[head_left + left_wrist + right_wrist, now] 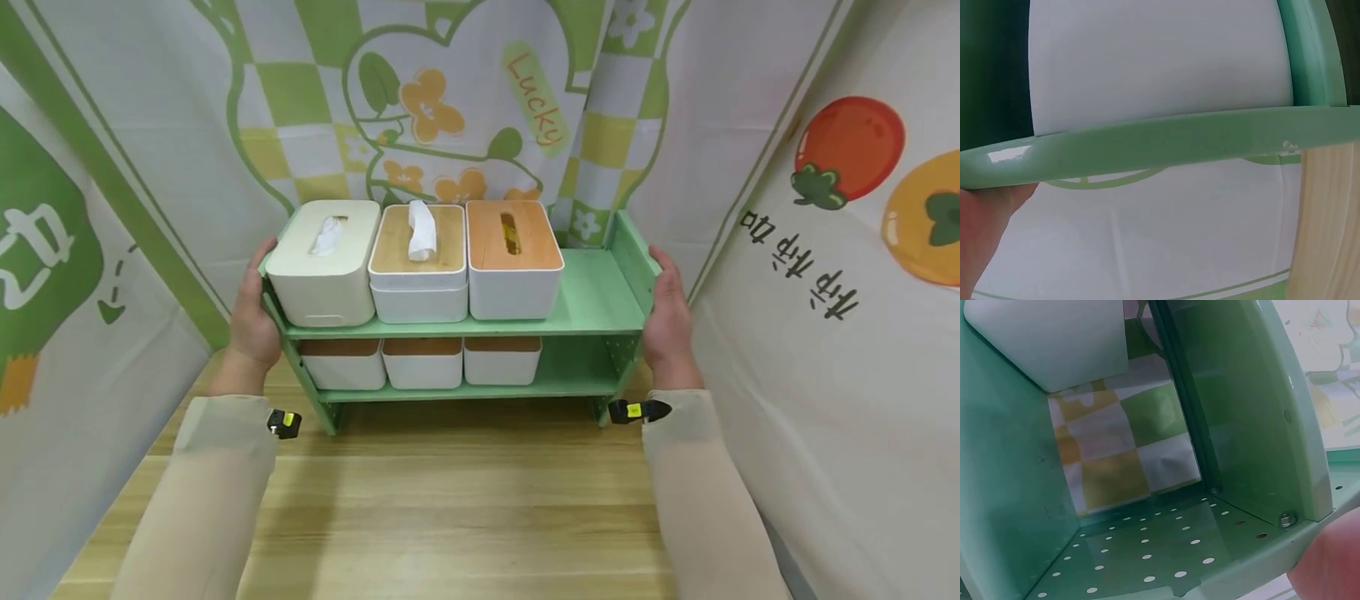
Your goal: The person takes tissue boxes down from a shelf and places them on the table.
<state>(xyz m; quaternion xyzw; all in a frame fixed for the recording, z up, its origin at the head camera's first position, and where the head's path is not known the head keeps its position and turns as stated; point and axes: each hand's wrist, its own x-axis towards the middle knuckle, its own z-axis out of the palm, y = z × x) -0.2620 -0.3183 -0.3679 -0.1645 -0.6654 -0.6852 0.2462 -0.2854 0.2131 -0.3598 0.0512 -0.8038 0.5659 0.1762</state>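
A green two-tier shelf [480, 332] stands on the wooden surface in the head view. My left hand [255, 321] lies against its left side panel, with the fingers at the upper edge; in the left wrist view that hand [985, 225] touches the green panel edge [1166, 140]. At the opposite side panel, my right hand [669, 321] rests with fingertips over the upper edge; part of it [1329, 556] shows beside the perforated panel [1166, 540] in the right wrist view. On the top tier sit a cream tissue box [322, 287], a two-layer box [418, 304] and an orange-lidded box [513, 292].
Several white boxes with wood-coloured lids, one at the middle [422, 368], line the lower tier. Each tier has bare green board at its right end. A patterned curtain [300, 92] hangs behind, printed cloths flank both sides, and wooden surface [480, 500] shows in front.
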